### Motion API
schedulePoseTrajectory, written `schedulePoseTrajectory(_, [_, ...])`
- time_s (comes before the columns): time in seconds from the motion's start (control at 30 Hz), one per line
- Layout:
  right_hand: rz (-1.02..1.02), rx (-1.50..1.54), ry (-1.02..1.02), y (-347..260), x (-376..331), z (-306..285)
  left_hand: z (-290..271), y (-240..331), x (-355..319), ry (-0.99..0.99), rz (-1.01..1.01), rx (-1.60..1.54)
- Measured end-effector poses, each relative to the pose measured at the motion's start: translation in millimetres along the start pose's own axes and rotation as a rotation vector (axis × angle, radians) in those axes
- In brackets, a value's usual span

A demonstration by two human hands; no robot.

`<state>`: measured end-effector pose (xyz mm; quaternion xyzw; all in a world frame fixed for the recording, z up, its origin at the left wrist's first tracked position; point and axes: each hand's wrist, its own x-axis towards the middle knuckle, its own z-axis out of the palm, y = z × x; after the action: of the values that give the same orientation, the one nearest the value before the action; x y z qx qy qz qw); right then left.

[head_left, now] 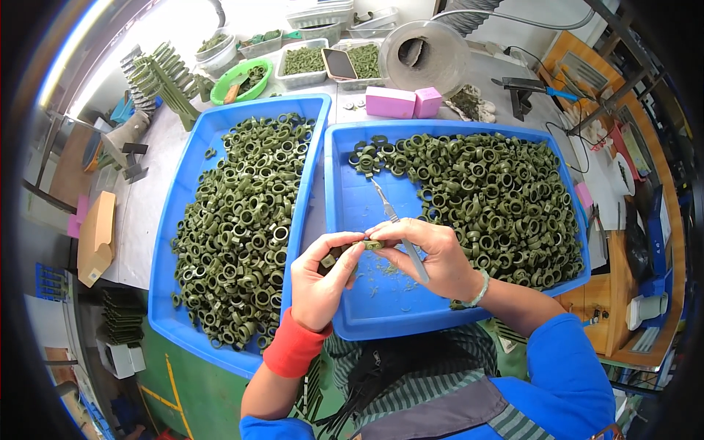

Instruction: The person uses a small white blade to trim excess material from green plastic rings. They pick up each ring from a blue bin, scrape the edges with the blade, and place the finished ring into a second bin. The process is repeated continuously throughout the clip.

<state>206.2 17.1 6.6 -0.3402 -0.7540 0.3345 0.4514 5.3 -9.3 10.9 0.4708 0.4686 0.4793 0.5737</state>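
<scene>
Above the near left part of the right blue tray [359, 209], both hands meet at a small dark green ring part [372, 245]. My left hand [317, 286] pinches it between thumb and fingers, with more green ring parts [328, 260] tucked in its palm. My right hand [444, 257] touches the ring's other side with its fingertips. It also holds a scalpel [387, 202], whose blade points up and away while the handle end sticks out below the fingers. Small green shavings [392, 284] lie on the tray floor below.
Many green rings [499, 198] fill the right tray's far and right parts. A second blue tray [318, 139] to the left holds another heap [242, 220]. Behind stand pink blocks [390, 103], a phone [339, 64], a green basin [257, 86] and a wide pipe [447, 62].
</scene>
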Motion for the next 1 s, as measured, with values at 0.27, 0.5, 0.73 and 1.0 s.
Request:
schedulePoseTrajectory(0.27, [0.367, 0.440, -0.036, -3, -3, -3, -1, -6, 1, 0.033, 0.253, 0.167])
schedulePoseTrajectory(0.5, [0.457, 0.329, -0.110, 6, -3, -5, -7, -1, 7, 0.029, 0.407, 0.424])
schedulePoseTrajectory(0.73, [0.024, -0.501, 0.026, 107, 64, 6, -81, 13, 24, 0.508, 0.492, 1.014])
schedulePoseTrajectory(1.0, [-0.164, -0.752, -0.020, 134, 84, 0, -50, 0, 28, 0.213, 0.522, 0.775])
